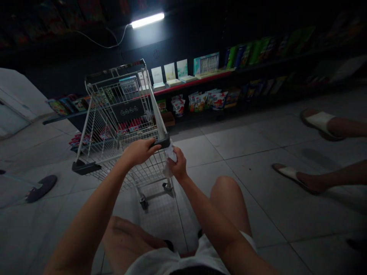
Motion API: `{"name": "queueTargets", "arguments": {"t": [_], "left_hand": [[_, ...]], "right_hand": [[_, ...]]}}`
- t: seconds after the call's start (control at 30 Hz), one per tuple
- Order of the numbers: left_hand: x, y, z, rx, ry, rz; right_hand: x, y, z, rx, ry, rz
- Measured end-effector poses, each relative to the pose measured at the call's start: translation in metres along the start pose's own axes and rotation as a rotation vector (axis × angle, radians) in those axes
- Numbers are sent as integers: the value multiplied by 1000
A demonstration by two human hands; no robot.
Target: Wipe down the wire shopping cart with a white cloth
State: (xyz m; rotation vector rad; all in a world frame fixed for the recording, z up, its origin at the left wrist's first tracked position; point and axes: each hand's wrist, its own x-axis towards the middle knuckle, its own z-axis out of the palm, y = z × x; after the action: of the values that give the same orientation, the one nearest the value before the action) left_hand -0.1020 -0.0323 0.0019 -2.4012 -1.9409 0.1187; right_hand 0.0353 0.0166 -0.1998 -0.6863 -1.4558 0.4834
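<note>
1. Left of the shopping trolley (97, 126), a dark slipper (41, 188) was observed lying on the tiled floor (252, 183).
2. The wire basket of the trolley was found standing ahead of the wearer, its front end angled away, with the black handle (162, 142) nearest the camera.
3. The left hand (139, 151) was seen closed over the handle, fingers curled around it.
4. Just right of that hand, the right hand (177, 164) was seen closed on a crumpled white item (170, 154), whose material cannot be determined; the item was held against the right end of the handle.
5. Right of the trolley, books (206, 63) were noted on a red-edged shelf (192, 84), with colourful packets (200, 101) displayed below.
6. Furthest right of the trolley, two feet of another person, in white slippers (319, 124), were recorded on the floor.
</note>
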Motion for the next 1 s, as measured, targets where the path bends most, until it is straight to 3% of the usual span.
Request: {"name": "queueTargets", "arguments": {"t": [0.1,0.23,0.3,0.43,0.53,0.6,0.8,0.87,1.0], "left_hand": [[0,-1,1,9,16,6],[-1,0,2,13,22,-3],[-3,1,1,14,13,-7],[-4,3,-1,28,3,-8],[-5,4,-1,31,13,-14],[-6,3,-1,35,14,-9],[-11,-1,-1,48,7,-3],[-12,-1,-2,59,11,-12],[-12,0,-3,61,-6,-17]], "right_hand": [[-30,12,-12,-88,-138,-127],[-65,20,-26,-121,-201,-129],[-58,19,-33,-91,-158,-72],[-7,17,-36,-80,-1,68],[15,19,-28,-65,-127,96],[3,20,-24,-43,-191,118],[-77,26,-24,-16,-254,200],[-78,29,-24,-17,-229,222],[-46,42,-20,-51,-82,333]]}}
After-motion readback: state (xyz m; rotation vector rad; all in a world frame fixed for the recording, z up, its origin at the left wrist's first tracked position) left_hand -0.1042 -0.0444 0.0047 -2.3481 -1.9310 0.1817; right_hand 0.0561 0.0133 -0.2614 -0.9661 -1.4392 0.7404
